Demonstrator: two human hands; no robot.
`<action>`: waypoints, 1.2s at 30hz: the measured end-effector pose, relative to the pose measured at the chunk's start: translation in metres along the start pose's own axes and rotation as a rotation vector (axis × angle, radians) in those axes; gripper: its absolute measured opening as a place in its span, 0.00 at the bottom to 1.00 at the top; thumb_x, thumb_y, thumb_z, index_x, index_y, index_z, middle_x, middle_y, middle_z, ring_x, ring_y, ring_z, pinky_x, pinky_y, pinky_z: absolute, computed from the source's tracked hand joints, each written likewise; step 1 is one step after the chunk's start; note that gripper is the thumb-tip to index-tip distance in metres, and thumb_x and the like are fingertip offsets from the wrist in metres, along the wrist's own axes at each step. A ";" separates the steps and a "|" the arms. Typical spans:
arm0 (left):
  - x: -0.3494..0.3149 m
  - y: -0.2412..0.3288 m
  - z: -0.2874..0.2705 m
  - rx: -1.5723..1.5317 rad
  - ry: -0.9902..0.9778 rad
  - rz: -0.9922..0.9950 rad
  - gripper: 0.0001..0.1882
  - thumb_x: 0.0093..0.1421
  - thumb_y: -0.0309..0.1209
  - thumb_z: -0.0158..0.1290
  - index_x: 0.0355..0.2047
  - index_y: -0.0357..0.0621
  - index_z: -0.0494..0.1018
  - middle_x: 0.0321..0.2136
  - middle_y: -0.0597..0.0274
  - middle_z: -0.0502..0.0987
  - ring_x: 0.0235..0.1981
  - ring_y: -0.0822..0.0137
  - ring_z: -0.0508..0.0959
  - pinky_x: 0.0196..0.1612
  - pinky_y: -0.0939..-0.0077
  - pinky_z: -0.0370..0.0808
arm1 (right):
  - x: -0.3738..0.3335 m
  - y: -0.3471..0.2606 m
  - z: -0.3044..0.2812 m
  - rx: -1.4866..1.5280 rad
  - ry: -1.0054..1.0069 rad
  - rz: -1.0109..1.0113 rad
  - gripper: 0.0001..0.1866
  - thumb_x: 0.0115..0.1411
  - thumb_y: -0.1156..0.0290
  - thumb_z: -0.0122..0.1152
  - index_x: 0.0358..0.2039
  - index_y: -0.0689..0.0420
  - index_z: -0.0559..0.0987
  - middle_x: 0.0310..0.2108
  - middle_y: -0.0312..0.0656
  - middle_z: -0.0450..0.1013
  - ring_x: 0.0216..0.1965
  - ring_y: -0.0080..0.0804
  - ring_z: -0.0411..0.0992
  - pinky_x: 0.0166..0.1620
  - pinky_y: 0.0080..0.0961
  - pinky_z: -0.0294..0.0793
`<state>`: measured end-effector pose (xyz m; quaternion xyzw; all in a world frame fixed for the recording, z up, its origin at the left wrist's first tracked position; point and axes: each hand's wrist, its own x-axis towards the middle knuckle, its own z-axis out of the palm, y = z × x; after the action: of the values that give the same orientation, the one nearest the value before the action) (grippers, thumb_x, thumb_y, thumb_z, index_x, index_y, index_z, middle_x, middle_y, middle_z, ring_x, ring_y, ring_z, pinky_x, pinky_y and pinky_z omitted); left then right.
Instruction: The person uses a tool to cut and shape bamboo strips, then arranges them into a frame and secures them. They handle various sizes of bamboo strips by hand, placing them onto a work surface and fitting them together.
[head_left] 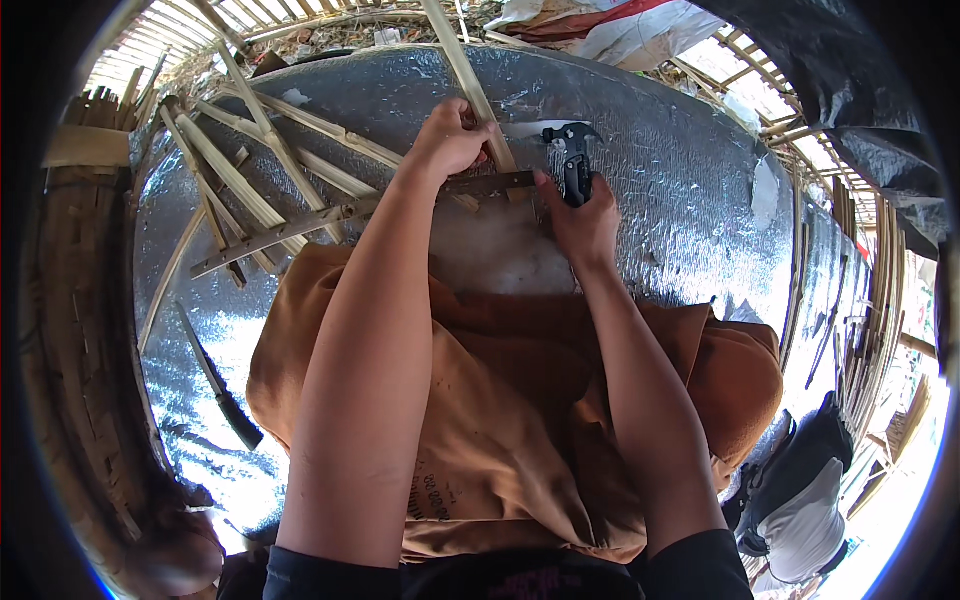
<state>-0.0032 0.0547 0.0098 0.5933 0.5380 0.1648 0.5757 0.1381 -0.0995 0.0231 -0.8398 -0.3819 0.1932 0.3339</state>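
My left hand is closed around a pale bamboo strip that slants away toward the far edge. Its near end overlaps a long, darker strip with holes, which runs crosswise under my left forearm to the left. The fingers of my right hand are wrapped round the handle of a black hammer multi-tool, its claw head pointing away from me. My right thumb lies by the right end of the crosswise strip. Brown cloth covers my lap below both hands.
Several bamboo strips lie crossed at the left on a silver foil mat. A knife with a black handle rests at lower left. Bamboo poles border the left side. A black and grey bag sits at lower right.
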 end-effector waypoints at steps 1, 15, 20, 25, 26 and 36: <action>0.000 0.000 -0.002 0.023 -0.007 -0.010 0.15 0.65 0.37 0.59 0.43 0.39 0.72 0.26 0.66 0.77 0.20 0.78 0.74 0.20 0.80 0.69 | -0.001 -0.001 0.001 -0.031 0.000 -0.014 0.30 0.51 0.48 0.73 0.31 0.66 0.74 0.30 0.61 0.77 0.36 0.62 0.78 0.40 0.48 0.75; 0.006 -0.003 -0.002 0.011 -0.017 0.026 0.19 0.65 0.36 0.59 0.50 0.37 0.69 0.31 0.63 0.77 0.23 0.76 0.73 0.24 0.79 0.72 | -0.018 -0.001 -0.012 0.016 0.002 -0.182 0.17 0.62 0.63 0.63 0.39 0.65 0.71 0.25 0.60 0.75 0.28 0.61 0.77 0.28 0.49 0.72; 0.004 -0.003 -0.002 0.074 0.001 0.031 0.21 0.64 0.38 0.60 0.50 0.37 0.69 0.35 0.61 0.78 0.24 0.75 0.75 0.26 0.77 0.74 | -0.059 -0.001 -0.038 -0.016 -0.018 -0.469 0.16 0.65 0.76 0.55 0.50 0.67 0.65 0.25 0.63 0.74 0.26 0.63 0.76 0.24 0.50 0.71; 0.007 -0.001 0.001 0.018 -0.040 0.012 0.21 0.64 0.37 0.60 0.50 0.37 0.69 0.35 0.58 0.79 0.25 0.74 0.76 0.27 0.76 0.75 | -0.072 0.005 -0.027 -0.110 -0.024 -0.508 0.21 0.64 0.76 0.57 0.54 0.68 0.64 0.25 0.63 0.74 0.26 0.64 0.76 0.26 0.52 0.74; 0.007 -0.001 0.000 0.016 -0.037 0.010 0.21 0.64 0.37 0.60 0.50 0.37 0.69 0.35 0.58 0.79 0.25 0.74 0.76 0.27 0.76 0.75 | -0.073 0.005 -0.025 -0.127 -0.041 -0.494 0.21 0.64 0.76 0.58 0.54 0.68 0.65 0.25 0.63 0.75 0.26 0.63 0.76 0.26 0.52 0.74; 0.017 -0.013 -0.003 0.070 -0.018 0.015 0.22 0.64 0.36 0.60 0.53 0.37 0.69 0.33 0.60 0.79 0.24 0.74 0.76 0.26 0.76 0.74 | -0.078 0.004 -0.018 -0.231 -0.176 -0.314 0.22 0.64 0.75 0.59 0.55 0.68 0.66 0.32 0.64 0.76 0.30 0.64 0.77 0.28 0.51 0.76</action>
<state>-0.0051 0.0667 -0.0077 0.6186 0.5338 0.1445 0.5582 0.1011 -0.1692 0.0386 -0.7826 -0.5553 0.1664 0.2268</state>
